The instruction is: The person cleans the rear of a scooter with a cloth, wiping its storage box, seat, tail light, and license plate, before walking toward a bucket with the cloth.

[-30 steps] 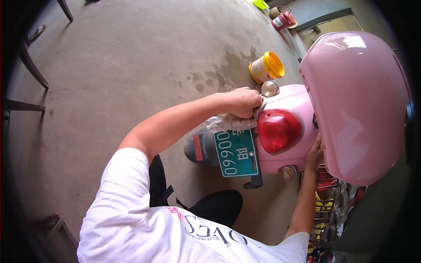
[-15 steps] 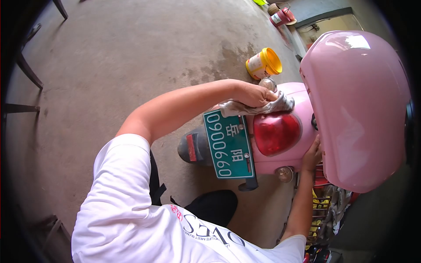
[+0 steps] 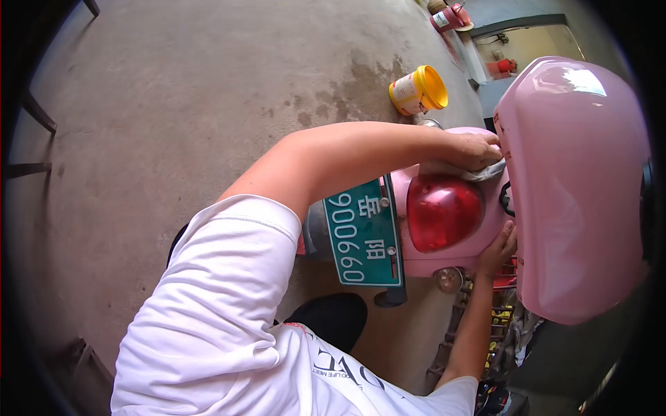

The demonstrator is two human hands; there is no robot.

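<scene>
1. The left hand (image 3: 475,150) has its grip closed over a grey cloth (image 3: 479,173), fingers bent; how tightly it squeezes cannot be told.
2. That cloth lies flat against the rear body of the pink scooter (image 3: 494,208), between the red tail light (image 3: 444,213) and the body's edge nearest the yellow bucket (image 3: 420,91), with its far end close to the pink box (image 3: 576,187).
3. The right hand (image 3: 498,251) rests against the body's opposite edge, grip loose and fingers stretched out; nothing shows held in it. Whether a fingertip touches the box cannot be told.
4. A black loop (image 3: 506,200) shows between the body and the box.
5. The green number plate (image 3: 364,239) is on the other side of the tail light from the box; the left forearm covers its corner nearest the bucket.
6. A round lamp (image 3: 449,279) sits at the body's edge on the right hand's side.
7. The bucket stands on the concrete floor (image 3: 208,83), beside a damp patch (image 3: 357,87).
8. Past the right forearm is a slatted rack (image 3: 501,326), partly hidden.
</scene>
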